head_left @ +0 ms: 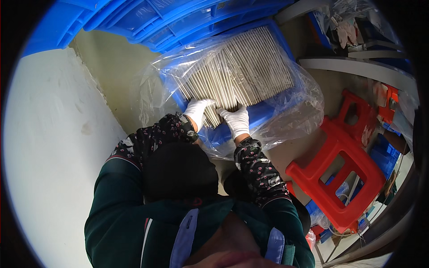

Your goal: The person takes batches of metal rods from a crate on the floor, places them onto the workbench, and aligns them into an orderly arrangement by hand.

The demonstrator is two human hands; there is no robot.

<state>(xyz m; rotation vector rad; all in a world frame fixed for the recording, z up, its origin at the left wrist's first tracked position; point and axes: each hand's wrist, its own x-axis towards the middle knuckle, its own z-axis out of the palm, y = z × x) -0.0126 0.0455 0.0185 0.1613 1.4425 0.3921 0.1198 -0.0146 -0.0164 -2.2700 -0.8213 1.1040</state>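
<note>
Many thin silvery metal rods (268,62) lie side by side in a blue plastic crate (260,115) lined with a clear plastic bag (298,105). My left hand (198,111), in a white glove, is closed round the near ends of rods at the left side. Close beside it on the right, my right hand (237,120), gloved too, has its thumb and fingers on the rod ends. A bunch of rods (212,117) sticks out between the two hands, tilted against the rest. The undersides of my fingers are hidden.
Large blue crates (178,22) stand behind the rods. A white wall or panel (58,134) runs along the left. At the right are a red plastic stool (313,167), a curved pale metal bar (348,66) and blue bins (383,152).
</note>
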